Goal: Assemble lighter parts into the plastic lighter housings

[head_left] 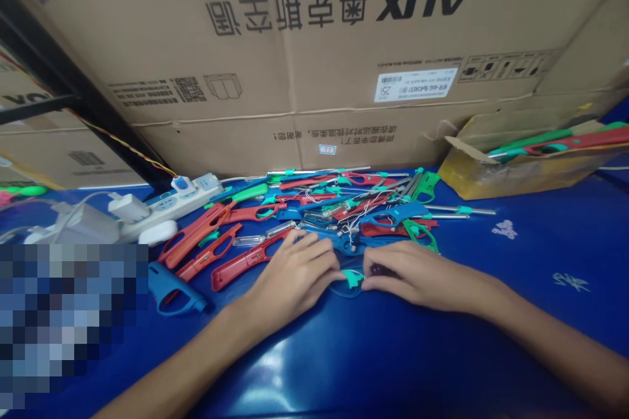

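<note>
My left hand (304, 268) is closed, its thumb tip against a small green lighter trigger (352, 278). Across from it, my right hand (415, 275) pinches at the trigger's other end; a dark bit shows between its fingers, too hidden to name. Beneath the trigger is a blue lighter casing (346, 291), partly covered by both hands. Just behind the hands lies a heap of lighter parts: a blue casing (400, 213), a red casing half (253, 258), thin metal tubes (447, 211) and white wires (361, 213).
A power strip (170, 205) with plugged-in adapters (81, 226) lies left, near a loose blue casing (174, 291). At the right back, an open taped carton (521, 173) holds more lighters. A large cardboard box (304, 85) walls off the back of the blue table (314, 373).
</note>
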### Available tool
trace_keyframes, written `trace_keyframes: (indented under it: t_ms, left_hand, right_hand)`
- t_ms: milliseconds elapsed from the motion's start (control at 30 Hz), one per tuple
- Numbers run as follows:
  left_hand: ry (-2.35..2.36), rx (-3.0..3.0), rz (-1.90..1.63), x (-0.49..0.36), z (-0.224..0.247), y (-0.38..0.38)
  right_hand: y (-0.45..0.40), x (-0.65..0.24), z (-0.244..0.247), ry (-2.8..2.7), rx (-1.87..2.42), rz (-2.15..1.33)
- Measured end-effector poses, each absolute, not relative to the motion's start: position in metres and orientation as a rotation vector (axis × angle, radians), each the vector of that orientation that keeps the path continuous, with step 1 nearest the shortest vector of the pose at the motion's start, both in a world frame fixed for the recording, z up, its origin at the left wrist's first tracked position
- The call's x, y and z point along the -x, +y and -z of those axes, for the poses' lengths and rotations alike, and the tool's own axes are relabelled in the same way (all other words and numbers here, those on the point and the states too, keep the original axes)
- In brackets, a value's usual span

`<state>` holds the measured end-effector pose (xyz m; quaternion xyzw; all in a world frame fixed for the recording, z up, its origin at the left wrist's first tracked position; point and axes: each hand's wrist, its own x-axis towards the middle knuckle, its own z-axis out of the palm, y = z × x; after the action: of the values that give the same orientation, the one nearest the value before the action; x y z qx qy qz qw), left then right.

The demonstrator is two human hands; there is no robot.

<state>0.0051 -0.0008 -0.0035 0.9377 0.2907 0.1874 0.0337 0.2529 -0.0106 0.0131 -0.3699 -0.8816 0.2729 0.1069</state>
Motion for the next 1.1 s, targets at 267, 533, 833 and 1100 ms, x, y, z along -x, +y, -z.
trace_keyframes:
  t_ms: [267,533,833,1100]
  left_hand:
    - [0.927,-2.842,-0.575,-0.0031,0.0005,-0.0024]
    - [0.851,-2.803,-0.572,-0.0015,0.0001,-0.002]
    - [0.911,-2.782,-0.535,-0.0001,-0.0042,-0.0012]
    - [0.933,-2.775,-0.524,-0.0032,-0.0023,-0.0033]
  right_hand:
    - [-0.0116,-0.2524,-0.015,-2.605,1.129,-0.785]
    - [-0.0106,-0.2516,-0.0113,-2.558,1.183,-0.8]
    - [-0.0104,-0.2507,-0.0092,-2.556,1.159,-0.748]
    - [-0.0104,-0.2505,-0.0087,-2.563,1.173,-0.742]
